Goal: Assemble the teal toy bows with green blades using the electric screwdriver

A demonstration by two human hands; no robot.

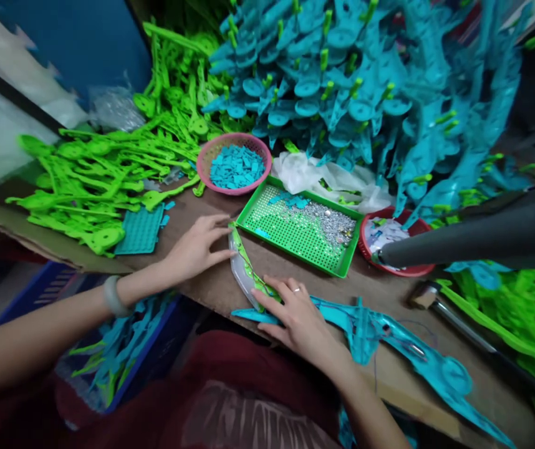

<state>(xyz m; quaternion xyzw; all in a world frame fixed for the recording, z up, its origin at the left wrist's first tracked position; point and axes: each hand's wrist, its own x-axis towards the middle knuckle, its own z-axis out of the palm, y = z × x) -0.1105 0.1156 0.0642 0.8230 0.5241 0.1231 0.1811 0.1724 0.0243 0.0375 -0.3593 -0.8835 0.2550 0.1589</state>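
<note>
A curved piece (243, 269), clear-grey along one side and bright green along the other, lies at the table's front edge. My left hand (195, 248) touches its upper end with fingertips, the fingers apart. My right hand (295, 318), with a ring, is closed on its lower green end, thumb and fingers around it. Under and beside my right hand lies a long blue plastic part (365, 327), running to the lower right, with thin wires on it. The green perforated tray (272, 234) behind the hands holds small silver screws and some blue pieces.
A pink basket (206, 178) of blue pieces and a red basket (368, 252) stand behind. Green parts (94, 181) are heaped left, blue parts (342, 81) at the back. A hammer (459, 324) and dark pole (492, 231) are right. Blue crate (146, 368) below left.
</note>
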